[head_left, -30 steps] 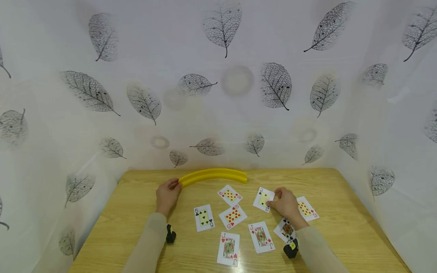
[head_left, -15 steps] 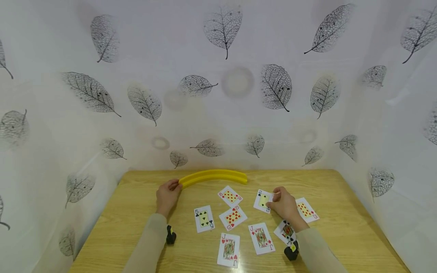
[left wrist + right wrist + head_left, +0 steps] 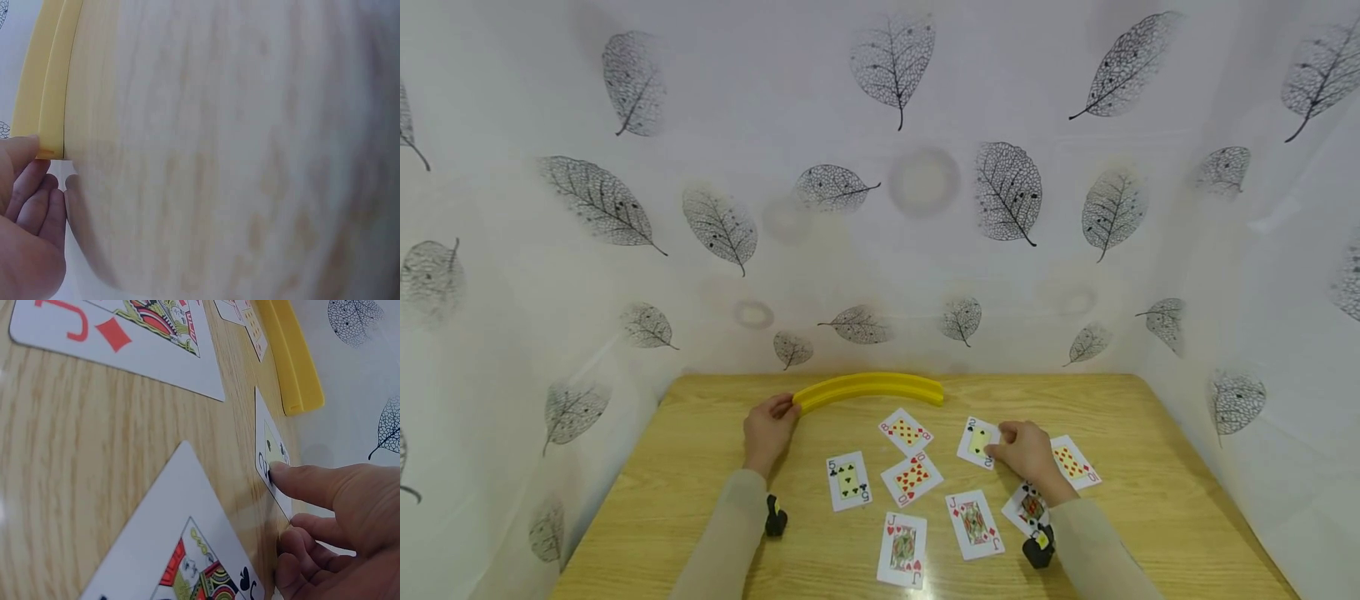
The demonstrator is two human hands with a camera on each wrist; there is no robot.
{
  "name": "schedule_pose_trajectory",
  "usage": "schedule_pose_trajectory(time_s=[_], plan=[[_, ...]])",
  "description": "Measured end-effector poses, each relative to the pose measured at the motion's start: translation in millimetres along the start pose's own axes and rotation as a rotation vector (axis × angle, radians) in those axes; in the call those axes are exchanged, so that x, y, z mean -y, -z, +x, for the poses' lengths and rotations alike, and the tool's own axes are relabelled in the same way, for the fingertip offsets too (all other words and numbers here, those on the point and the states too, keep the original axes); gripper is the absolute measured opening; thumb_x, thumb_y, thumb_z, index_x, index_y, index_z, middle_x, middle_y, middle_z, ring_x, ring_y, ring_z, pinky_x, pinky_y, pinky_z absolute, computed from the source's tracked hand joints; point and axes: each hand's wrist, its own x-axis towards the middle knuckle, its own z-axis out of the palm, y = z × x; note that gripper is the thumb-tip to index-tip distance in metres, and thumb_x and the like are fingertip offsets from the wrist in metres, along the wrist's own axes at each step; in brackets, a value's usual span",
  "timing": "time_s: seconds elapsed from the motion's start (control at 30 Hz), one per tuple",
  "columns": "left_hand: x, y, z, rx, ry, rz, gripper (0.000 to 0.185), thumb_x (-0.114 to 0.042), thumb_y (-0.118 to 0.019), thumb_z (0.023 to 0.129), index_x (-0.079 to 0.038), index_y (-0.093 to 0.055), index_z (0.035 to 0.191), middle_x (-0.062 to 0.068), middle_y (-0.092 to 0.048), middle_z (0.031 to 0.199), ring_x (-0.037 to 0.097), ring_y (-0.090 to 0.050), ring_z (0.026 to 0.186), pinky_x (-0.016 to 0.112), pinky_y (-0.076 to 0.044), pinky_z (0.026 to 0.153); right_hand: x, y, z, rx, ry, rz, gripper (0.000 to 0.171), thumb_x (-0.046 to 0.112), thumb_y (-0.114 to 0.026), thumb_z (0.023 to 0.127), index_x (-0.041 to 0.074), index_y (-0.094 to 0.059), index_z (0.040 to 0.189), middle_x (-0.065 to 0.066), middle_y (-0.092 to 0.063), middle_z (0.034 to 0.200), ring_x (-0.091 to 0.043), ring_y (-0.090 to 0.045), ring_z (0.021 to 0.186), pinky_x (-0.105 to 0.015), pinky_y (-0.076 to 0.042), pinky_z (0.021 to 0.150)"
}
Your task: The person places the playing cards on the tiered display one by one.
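My left hand (image 3: 769,429) pinches the left end of a curved yellow card holder (image 3: 872,385) at the back of the table; in the left wrist view the thumb (image 3: 24,150) lies over its end. To the right, my right hand (image 3: 1028,454) holds the two of spades (image 3: 976,440) by its right edge. The right wrist view has the thumb (image 3: 300,481) on the card's face and the other fingers (image 3: 312,550) curled at its edge. Near that hand lie the jack of diamonds (image 3: 974,523), a jack of spades (image 3: 1028,505) partly covered by the wrist, and a ten of diamonds (image 3: 1073,461).
Left of centre lies a five of clubs (image 3: 848,481). The eight of diamonds (image 3: 906,430), ten of hearts (image 3: 912,477) and jack of hearts (image 3: 902,548) lie in the middle of the wooden table (image 3: 700,467). A leaf-print curtain (image 3: 880,267) encloses the back and sides.
The right fingers have drawn in at the two of spades' edge, and the card has shifted very slightly. The left hand and the card holder have stayed put.
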Motion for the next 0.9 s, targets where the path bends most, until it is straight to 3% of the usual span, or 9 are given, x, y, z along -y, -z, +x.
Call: schedule_pose_trajectory(time_s=[0.5,0.77,0.9], plan=[[-1.2,1.1,-0.2,0.012,0.005,0.011,0.032,-0.013,-0.072,0.1,0.0,-0.071,0.13,0.022,-0.074,0.128,0.036,-0.073,0.119,0.046,-0.06,0.102,4.8,5.2,3.5,0.039,-0.071,-0.007,0.057,0.022,-0.085,0.088,-0.012,-0.062,0.128,-0.026,-0.065,0.114,-0.033,-0.062,0.098,-0.05,-0.057,0.084],[0.3,0.4,0.3,-0.002,-0.01,0.027,0.032,-0.013,-0.073,0.099,-0.001,-0.072,0.129,0.02,-0.075,0.126,0.035,-0.073,0.118,0.046,-0.061,0.101,3.4,-0.3,4.8,-0.009,-0.036,0.061,0.054,0.015,-0.086,0.085,-0.004,-0.055,0.125,-0.025,-0.065,0.119,-0.037,-0.064,0.109,-0.054,-0.055,0.096],[-0.2,0.7,0.3,-0.012,-0.023,0.028,0.032,-0.013,-0.073,0.099,0.0,-0.072,0.128,0.021,-0.075,0.126,0.036,-0.074,0.117,0.047,-0.06,0.101,1.8,-3.6,5.1,-0.025,-0.015,0.093,0.053,0.012,-0.085,0.085,-0.002,-0.054,0.126,-0.019,-0.067,0.109,-0.029,-0.063,0.095,-0.044,-0.054,0.083]])
